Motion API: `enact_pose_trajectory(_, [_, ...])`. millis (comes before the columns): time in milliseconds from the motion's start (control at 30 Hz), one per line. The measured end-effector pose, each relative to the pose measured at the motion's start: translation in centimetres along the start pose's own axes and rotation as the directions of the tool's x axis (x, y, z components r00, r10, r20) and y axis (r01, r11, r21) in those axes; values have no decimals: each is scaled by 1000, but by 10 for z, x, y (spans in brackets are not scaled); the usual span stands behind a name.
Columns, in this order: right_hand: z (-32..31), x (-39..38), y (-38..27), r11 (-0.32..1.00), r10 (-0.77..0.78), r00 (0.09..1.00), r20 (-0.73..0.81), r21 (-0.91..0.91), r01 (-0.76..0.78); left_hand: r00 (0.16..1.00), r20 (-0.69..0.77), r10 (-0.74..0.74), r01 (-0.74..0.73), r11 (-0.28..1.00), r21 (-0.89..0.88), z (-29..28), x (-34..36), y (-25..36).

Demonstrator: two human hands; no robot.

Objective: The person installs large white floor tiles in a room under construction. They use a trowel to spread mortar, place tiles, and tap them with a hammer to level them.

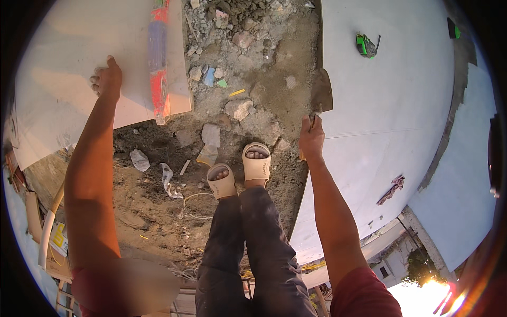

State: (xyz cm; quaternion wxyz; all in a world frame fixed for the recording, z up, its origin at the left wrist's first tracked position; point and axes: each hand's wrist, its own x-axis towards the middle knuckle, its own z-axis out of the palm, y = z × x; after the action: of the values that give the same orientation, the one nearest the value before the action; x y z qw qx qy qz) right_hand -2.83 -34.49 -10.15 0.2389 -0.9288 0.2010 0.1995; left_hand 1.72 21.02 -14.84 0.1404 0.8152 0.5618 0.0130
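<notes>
In my right hand (311,136) is a trowel (322,91), its handle inside my closed fingers. The dull grey blade points away from me, against the edge of the large white panel (369,105) on the right. My left hand (108,79) rests on a pale board (58,68) at the left, thumb apart from the bent fingers, whose tips look dusty. It holds nothing that I can see. Just right of that hand, a long bar (158,63) with worn red and blue paint lies along the board near its edge.
Between the panels is rough ground (274,68) with rubble, a stone (239,109) and plastic scraps (168,179). My sandalled feet (256,161) stand there. A green and black tape measure (365,46) and a crumpled cloth (391,190) lie on the white panel. A pale pipe (47,238) is at far left.
</notes>
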Motion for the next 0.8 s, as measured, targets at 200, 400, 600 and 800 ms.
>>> enact_pose_trajectory(200, [39, 107, -54, 997, -67, 985, -157, -50, 60, 970, -232, -75, 80, 997, 12, 24, 1, 5])
enact_pose_trajectory(400, [26, 209, -107, 1000, -4, 1000, 11, 2, 4, 969, -238, -66, 82, 995, 59, 31, 5, -2])
enact_pose_trajectory(600, [10, 160, -127, 999, -10, 989, 150, 52, 2, 966, -251, -69, 85, 995, 56, 30, -3, 2])
enact_pose_trajectory(800, [16, 179, -92, 970, -182, 982, -43, -173, 172, 957, -283, -56, 67, 997, 29, 29, -4, 7])
